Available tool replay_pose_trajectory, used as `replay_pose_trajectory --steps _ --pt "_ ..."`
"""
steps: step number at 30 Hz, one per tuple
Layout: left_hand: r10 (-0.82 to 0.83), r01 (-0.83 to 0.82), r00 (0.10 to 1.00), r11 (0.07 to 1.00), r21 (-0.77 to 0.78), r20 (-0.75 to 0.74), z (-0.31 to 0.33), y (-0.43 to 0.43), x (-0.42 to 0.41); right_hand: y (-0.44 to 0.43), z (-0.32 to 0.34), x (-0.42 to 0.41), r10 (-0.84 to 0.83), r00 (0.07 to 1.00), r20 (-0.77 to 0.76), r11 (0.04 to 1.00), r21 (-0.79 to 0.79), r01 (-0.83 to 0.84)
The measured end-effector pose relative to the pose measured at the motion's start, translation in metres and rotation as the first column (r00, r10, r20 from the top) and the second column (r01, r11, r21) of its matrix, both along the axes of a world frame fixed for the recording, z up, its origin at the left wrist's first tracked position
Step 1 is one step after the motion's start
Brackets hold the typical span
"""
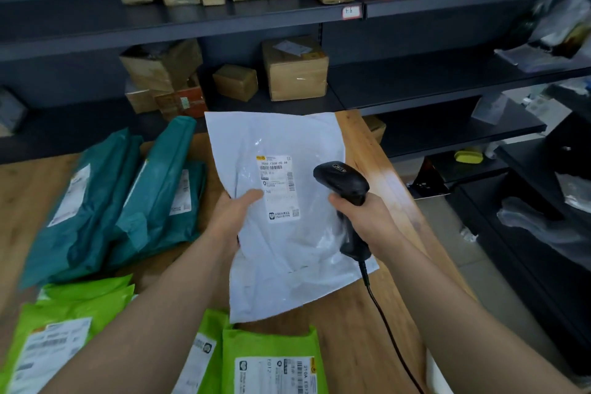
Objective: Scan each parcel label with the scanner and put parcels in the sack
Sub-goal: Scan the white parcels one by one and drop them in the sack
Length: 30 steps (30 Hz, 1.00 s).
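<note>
My left hand [235, 214] grips a large white poly-bag parcel [287, 253] by its left edge, thumb on top, holding it above the wooden table [377, 339]. Its printed label [279, 187] faces up. My right hand [363, 221] holds a black corded scanner [343, 184] by the handle, with its head just right of the label and pointing toward it. Teal parcels [128, 201] lie at the left, and bright green parcels [268, 361] lie near the front edge. No sack is in view.
Dark metal shelves [192, 19] with cardboard boxes [295, 69] stand behind the table. More shelving with plastic-wrapped items [543, 227] runs along the right. The scanner's cable [390, 329] trails across the table toward me.
</note>
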<state>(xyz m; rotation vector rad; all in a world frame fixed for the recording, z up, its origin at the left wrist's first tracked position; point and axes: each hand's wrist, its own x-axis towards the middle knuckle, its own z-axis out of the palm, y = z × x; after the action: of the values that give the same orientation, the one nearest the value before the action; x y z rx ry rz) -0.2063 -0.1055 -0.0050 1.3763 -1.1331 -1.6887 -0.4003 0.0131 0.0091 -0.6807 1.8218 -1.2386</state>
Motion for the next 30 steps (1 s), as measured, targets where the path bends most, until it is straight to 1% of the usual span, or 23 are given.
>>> replay_pose_trajectory --steps 3,5,9,11,16,20,24,30 --pt "-0.076 0.076 0.997 0.997 -0.031 0.018 0.014 0.012 0.025 0.013 0.02 0.021 0.044 0.994 -0.104 0.999 -0.027 -0.047" --pt "-0.102 0.102 0.995 0.994 -0.026 0.008 0.023 0.018 0.042 0.021 0.033 0.036 0.069 0.987 -0.145 0.996 -0.049 -0.077" --pt "-0.042 0.042 0.999 0.998 -0.056 -0.007 0.04 0.032 0.078 0.035 0.064 0.069 0.147 0.975 -0.165 0.978 -0.12 -0.168" --pt "-0.015 0.014 1.0 0.999 -0.05 -0.021 0.046 0.039 0.094 0.041 0.081 0.086 0.196 0.966 -0.168 0.969 -0.118 -0.217" --pt "-0.027 0.025 0.997 0.999 -0.029 -0.067 0.057 0.053 0.129 0.052 0.117 0.123 0.276 0.927 -0.253 0.95 -0.071 -0.303" --pt "-0.057 0.053 0.995 0.997 -0.056 -0.086 0.063 0.058 0.151 0.062 0.132 0.148 0.3 0.917 -0.264 0.946 -0.041 -0.321" --pt "-0.066 0.063 0.994 0.997 -0.035 -0.087 0.065 0.061 0.167 0.073 0.139 0.168 0.314 0.909 -0.274 0.943 -0.024 -0.333" --pt "-0.072 0.071 0.992 0.997 -0.009 -0.106 0.063 0.061 0.181 0.081 0.15 0.191 0.28 0.921 -0.27 0.956 -0.013 -0.294"
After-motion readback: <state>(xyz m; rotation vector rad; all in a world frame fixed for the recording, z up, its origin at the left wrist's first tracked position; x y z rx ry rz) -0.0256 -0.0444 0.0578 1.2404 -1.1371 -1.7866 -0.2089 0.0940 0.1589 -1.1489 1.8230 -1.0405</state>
